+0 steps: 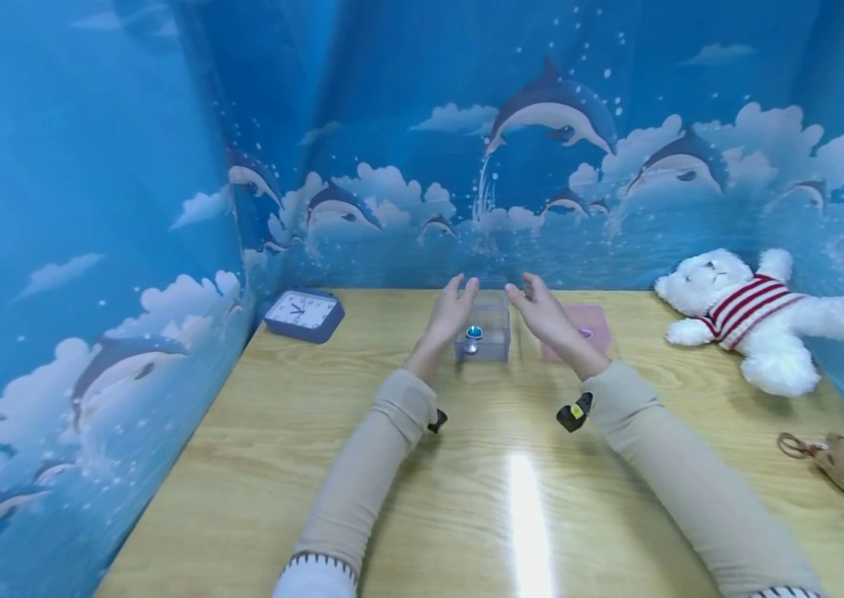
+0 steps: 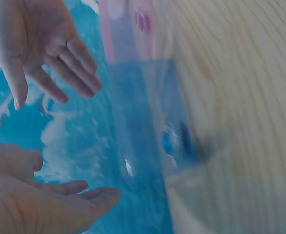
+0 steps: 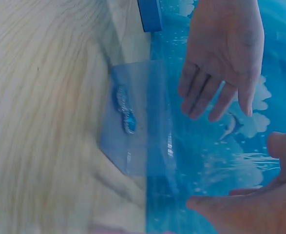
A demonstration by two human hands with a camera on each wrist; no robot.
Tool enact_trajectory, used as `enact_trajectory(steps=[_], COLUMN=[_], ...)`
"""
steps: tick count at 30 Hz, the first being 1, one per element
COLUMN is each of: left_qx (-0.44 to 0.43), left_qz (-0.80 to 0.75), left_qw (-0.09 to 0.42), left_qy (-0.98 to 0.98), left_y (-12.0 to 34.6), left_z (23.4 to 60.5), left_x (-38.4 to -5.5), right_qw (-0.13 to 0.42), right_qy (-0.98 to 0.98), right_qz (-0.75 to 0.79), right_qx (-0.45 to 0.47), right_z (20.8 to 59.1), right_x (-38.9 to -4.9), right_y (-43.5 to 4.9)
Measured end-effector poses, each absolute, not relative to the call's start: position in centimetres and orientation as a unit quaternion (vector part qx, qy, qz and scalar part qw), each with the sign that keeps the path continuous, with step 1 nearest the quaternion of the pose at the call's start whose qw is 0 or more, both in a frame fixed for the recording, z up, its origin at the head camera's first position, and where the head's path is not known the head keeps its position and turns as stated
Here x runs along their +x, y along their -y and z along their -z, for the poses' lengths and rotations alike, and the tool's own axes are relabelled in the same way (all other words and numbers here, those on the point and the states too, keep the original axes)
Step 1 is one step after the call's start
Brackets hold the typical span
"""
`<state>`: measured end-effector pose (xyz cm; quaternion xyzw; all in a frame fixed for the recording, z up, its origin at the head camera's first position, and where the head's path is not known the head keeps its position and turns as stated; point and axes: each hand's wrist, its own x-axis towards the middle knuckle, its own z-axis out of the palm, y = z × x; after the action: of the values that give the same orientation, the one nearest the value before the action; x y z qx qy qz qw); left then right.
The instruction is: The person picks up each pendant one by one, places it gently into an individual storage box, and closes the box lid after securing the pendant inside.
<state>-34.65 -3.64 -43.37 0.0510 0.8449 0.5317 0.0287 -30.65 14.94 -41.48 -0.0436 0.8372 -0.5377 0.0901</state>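
A clear plastic box [image 1: 497,342] stands on the table with a blue gem [image 1: 473,331] showing through its wall. My left hand [image 1: 449,316] hovers over the box's left side, fingers relaxed and palm turned inward. Opposite it, my right hand [image 1: 544,316] is held above the right side in the same way. Both wrist views show a gap between the two palms, with nothing held. Seen from the right wrist, the box [image 3: 145,97] sits below the fingertips, the blue gem [image 3: 128,121] near its table-side edge.
A pink clear case [image 1: 598,322] with a pink gem lies right of the box, partly behind my right wrist. A blue clock [image 1: 305,314] stands back left. A white teddy bear [image 1: 754,303] and a brown keychain toy [image 1: 843,463] lie right. Dolphin-print curtain borders the table.
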Motion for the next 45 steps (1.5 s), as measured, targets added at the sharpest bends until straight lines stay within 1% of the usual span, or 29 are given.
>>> enact_trajectory(steps=[6, 11, 20, 26, 30, 36, 45], left_qx=[0.002, 0.0, 0.003, 0.004, 0.007, 0.018, 0.013], left_qz=[-0.537, -0.55, -0.581, -0.591, -0.593, -0.585, -0.591], left_qw=[0.059, 0.069, 0.086, 0.074, 0.062, 0.048, 0.028], left_qy=[-0.841, -0.832, -0.809, -0.803, -0.803, -0.809, -0.806], left_y=[5.2, 5.7, 5.8, 5.7, 5.7, 5.6, 6.0], left_z=[44.7, 45.1, 44.6, 44.5, 44.4, 44.4, 44.4], left_x=[-35.2, -35.4, -35.5, -35.3, -35.0, -34.5, -34.2], right_qw=[0.124, 0.127, 0.137, 0.136, 0.122, 0.091, 0.088], right_qy=[-0.824, -0.814, -0.79, -0.766, -0.765, -0.806, -0.839], right_qz=[0.553, 0.567, 0.598, 0.628, 0.632, 0.585, 0.537], right_qx=[-0.004, -0.001, 0.002, 0.023, 0.033, -0.008, -0.018], right_z=[42.9, 43.3, 43.3, 43.1, 43.1, 43.3, 42.8], right_x=[-31.5, -32.0, -32.2, -32.3, -32.4, -32.3, -31.8], right_y=[-14.2, -13.9, -13.2, -12.6, -12.5, -12.9, -13.3])
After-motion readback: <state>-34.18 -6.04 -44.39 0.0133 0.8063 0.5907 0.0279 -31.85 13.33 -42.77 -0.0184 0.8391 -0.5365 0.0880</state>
